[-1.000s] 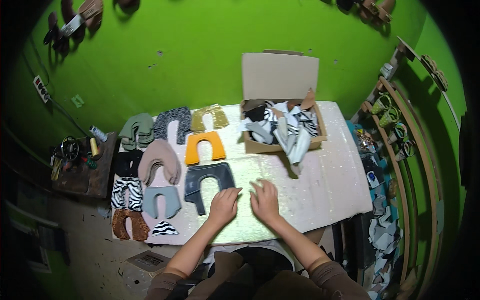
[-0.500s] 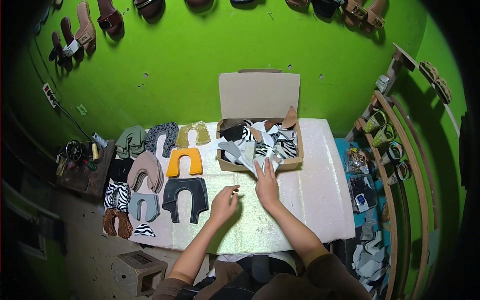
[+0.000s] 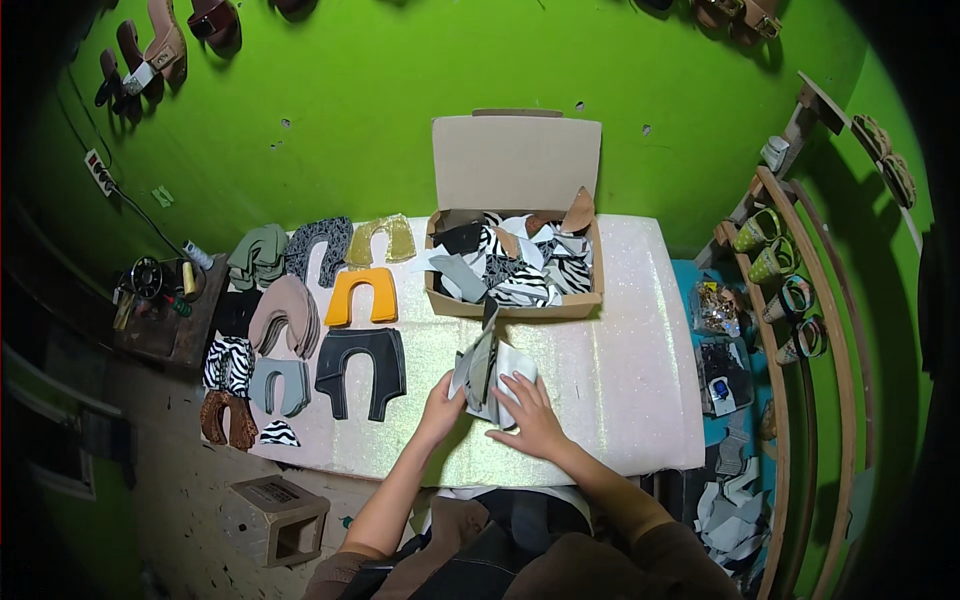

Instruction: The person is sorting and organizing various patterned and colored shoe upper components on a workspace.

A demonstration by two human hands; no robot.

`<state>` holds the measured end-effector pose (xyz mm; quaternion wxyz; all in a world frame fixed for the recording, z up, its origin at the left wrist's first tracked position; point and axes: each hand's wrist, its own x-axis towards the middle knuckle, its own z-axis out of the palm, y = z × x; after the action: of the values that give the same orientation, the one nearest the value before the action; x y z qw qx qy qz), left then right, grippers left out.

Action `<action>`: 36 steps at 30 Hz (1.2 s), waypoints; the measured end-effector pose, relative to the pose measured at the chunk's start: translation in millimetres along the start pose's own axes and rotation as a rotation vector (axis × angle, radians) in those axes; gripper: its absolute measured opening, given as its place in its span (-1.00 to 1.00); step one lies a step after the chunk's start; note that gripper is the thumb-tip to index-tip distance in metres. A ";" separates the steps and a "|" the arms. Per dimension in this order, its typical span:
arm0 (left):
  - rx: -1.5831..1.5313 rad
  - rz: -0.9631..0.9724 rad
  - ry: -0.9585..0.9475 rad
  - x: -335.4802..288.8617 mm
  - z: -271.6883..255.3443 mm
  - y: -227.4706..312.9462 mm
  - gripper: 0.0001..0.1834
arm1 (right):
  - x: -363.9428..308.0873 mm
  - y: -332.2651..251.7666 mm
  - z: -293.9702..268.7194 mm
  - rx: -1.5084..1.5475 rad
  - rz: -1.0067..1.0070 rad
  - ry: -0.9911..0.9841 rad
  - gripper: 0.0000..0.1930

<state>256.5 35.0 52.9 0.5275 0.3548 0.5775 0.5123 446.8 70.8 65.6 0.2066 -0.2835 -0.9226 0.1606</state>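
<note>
A small bunch of grey, black and white material scraps (image 3: 477, 368) stands above the near middle of the table. My left hand (image 3: 438, 412) is closed on its left edge, the fingers partly hidden behind the pieces. On the other side, my right hand (image 3: 532, 415) has its fingers spread against a white scrap (image 3: 517, 363), thumb apart. Just beyond both hands is an open cardboard box (image 3: 520, 307), its lid raised, filled with scraps (image 3: 515, 262) in zebra print, black, white, grey and brown.
Left on the table (image 3: 620, 400) lie stacked U-shaped pieces: black (image 3: 332, 348), orange (image 3: 345, 298), beige (image 3: 283, 310) and others. A wooden rack (image 3: 775, 370) with sandals stands right. A stool (image 3: 265, 520) sits on the floor, lower left.
Both hands have come together nearer to me, bringing scraps out of the box. My left hand has taken hold of their edge. The view has shifted slightly.
</note>
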 end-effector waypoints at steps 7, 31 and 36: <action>0.165 0.095 -0.010 -21.1 11.7 9.6 -0.62 | 12.7 -2.1 22.6 0.653 0.359 0.078 -0.23; 0.666 0.551 0.269 -3.4 5.5 36.8 -0.58 | 35.5 40.7 -0.1 1.280 0.713 0.307 -0.75; 1.046 0.722 0.063 -3.1 7.3 46.2 -0.45 | 41.2 42.5 -6.7 1.233 0.655 0.398 -0.80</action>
<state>258.1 44.0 98.8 0.0612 0.7226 0.6106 0.3182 438.4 129.7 65.8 0.4340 -0.4012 -0.4770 0.6505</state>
